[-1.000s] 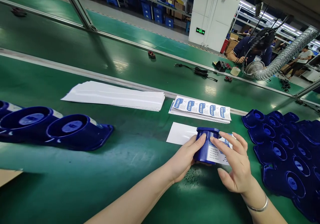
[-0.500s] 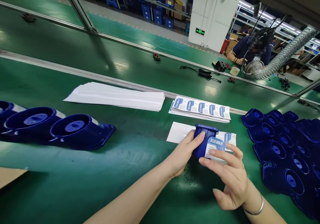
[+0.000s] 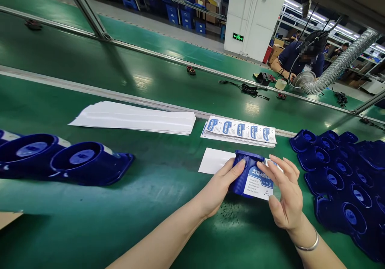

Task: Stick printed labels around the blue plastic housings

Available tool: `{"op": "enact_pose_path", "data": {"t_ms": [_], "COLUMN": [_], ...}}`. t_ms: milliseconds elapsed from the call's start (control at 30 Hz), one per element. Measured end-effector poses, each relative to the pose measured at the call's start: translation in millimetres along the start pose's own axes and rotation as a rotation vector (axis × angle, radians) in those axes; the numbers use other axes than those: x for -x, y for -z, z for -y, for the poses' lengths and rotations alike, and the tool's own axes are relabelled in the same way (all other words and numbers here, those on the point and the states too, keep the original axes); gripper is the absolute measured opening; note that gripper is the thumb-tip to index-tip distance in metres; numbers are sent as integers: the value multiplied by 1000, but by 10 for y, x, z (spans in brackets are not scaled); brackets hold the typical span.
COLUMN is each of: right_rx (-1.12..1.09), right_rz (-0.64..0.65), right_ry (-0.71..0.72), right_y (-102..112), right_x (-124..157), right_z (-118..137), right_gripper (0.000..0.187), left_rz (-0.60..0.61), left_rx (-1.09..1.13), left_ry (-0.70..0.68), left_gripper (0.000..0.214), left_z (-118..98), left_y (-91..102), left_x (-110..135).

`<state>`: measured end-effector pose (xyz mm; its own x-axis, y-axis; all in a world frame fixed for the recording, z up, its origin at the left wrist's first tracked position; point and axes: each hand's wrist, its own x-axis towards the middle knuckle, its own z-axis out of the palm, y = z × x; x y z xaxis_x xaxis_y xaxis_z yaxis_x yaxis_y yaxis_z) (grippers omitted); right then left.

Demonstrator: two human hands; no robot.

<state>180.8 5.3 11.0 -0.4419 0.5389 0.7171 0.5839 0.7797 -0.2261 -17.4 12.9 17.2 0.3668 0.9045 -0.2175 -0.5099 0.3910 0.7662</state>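
Observation:
My left hand (image 3: 217, 187) grips a dark blue plastic pump housing (image 3: 240, 185) from its left side, thumb on the near face. A blue and white label (image 3: 258, 184), printed with "DC52Q-5000L/H", lies against the housing's side. Over the right part of that label is my right hand (image 3: 287, 199), its fingers stretched and apart. The index fingertip touches the label's upper part, and the thumb is close to its lower right corner. Behind the housing, a white label sheet (image 3: 212, 160) rests on the green tabletop, partly covered by the housing and hands.
A stack of printed label strips (image 3: 240, 129) lies behind, with white sheets (image 3: 135, 118) left of it. Labelled blue housings (image 3: 117, 168) stand in a row at left; several more housings (image 3: 339, 197) crowd the right. Beyond the rail, a person (image 3: 300, 60) sits near a flexible duct (image 3: 343, 66).
The right hand's fingers have moved up from the label's lower part, uncovering its small print. The thumb has come up near the label's right corner. My left hand keeps hold of the housing.

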Motion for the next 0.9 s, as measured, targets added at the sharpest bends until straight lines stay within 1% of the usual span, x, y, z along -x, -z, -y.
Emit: {"op": "enact_pose_path", "data": {"t_ms": [200, 333, 467, 567, 733, 867, 900], "right_rx": [86, 96, 61, 1, -71, -97, -94], "right_rz": [46, 61, 92, 119, 152, 138, 116], "right_ry": [67, 126, 136, 161, 217, 352, 352], "right_y": [-7, -8, 15, 28, 19, 8, 5], "right_x": [6, -10, -25, -25, -17, 16, 28], "right_z": [6, 32, 48, 72, 176, 220, 211], "right_gripper": [63, 63, 59, 56, 56, 58, 60], "left_rz": [-2, 4, -10, -36, -49, -56, -65], "left_rx": [16, -5, -21, -23, -6, 10, 9], "left_ry": [14, 22, -20, -19, -43, -50, -59], "left_gripper": [51, 50, 47, 45, 43, 46, 46], "left_z": [4, 45, 71, 79, 92, 74, 66], "left_y": [-23, 0, 10, 12, 30, 45, 44], "left_x": [12, 3, -9, -14, -34, -48, -47]}}
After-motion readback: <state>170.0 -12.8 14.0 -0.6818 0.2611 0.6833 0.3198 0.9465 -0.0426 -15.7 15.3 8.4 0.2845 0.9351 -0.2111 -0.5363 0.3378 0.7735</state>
